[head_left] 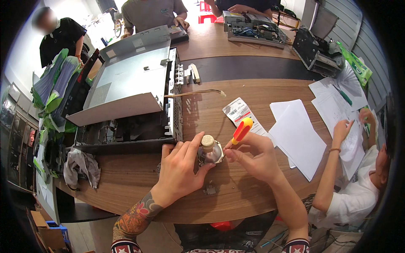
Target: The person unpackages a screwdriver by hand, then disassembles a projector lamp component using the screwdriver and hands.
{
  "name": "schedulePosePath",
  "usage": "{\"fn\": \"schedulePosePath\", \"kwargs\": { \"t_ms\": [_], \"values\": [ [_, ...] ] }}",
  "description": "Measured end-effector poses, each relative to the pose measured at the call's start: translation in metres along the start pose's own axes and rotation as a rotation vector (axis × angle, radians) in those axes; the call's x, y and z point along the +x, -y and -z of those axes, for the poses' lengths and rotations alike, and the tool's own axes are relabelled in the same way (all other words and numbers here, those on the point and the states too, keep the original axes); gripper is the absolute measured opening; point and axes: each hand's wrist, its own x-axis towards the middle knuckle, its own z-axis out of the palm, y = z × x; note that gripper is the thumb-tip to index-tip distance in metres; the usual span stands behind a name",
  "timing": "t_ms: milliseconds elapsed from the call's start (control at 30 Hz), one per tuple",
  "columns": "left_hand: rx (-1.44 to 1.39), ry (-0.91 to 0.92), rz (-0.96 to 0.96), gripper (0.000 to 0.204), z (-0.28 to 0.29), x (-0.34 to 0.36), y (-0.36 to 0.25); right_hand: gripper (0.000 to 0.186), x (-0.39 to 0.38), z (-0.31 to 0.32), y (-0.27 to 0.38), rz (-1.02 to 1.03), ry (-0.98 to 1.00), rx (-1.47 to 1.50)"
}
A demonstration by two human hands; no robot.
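My left hand grips a small round lamp-like part with a pale ceramic cap and a squarish rim, standing on the wooden table. My right hand pinches a red-and-yellow screwdriver, held upright at the part's right edge; its tip is hidden by the fingers. A pale printed label sheet lies behind that hand. Just beyond my left hand sits an opened black metal chassis with a raised silver cover, and a thin cable reaches out of it. A small grey scrap lies near me.
Loose papers lie right, where a co-worker's arm reaches over. More people stand across the table by opened electronics and a black metal assembly. Green-and-purple packages and a grey cloth lie left.
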Motion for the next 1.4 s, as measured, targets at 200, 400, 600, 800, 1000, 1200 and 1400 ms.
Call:
{"fn": "schedulePosePath", "kwargs": {
  "t_ms": [200,400,600,800,1000,1200,1400],
  "values": [
    [-0.011,-0.008,-0.009,0.081,-0.0001,0.0005,-0.0019,0.017,0.0013,0.0042,0.0022,0.214,0.002,-0.207],
    [-0.006,-0.009,-0.002,0.08,-0.0001,-0.001,-0.0012,0.02,0.0009,0.0022,0.0005,0.221,0.022,-0.217],
    [-0.02,-0.013,-0.001,0.08,0.0004,0.0001,-0.0019,0.018,0.0016,0.0016,0.0003,0.229,0.019,-0.197],
    [-0.02,-0.015,-0.005,0.08,0.001,0.0004,-0.0009,0.017,0.0021,0.0008,0.0008,0.251,0.0,-0.208],
    [-0.009,-0.009,-0.004,0.08,-0.0004,0.0001,-0.0006,0.017,0.001,0.0038,0.0027,0.204,-0.016,-0.214],
    [-0.01,-0.009,-0.01,0.081,0.0001,-0.0001,-0.0003,0.017,0.0011,0.0023,0.002,0.239,-0.008,-0.176],
    [-0.003,0.0,-0.002,0.081,0.0006,-0.0003,-0.0012,0.018,0.0008,0.0019,0.0006,0.224,0.016,-0.229]
  ]
}}
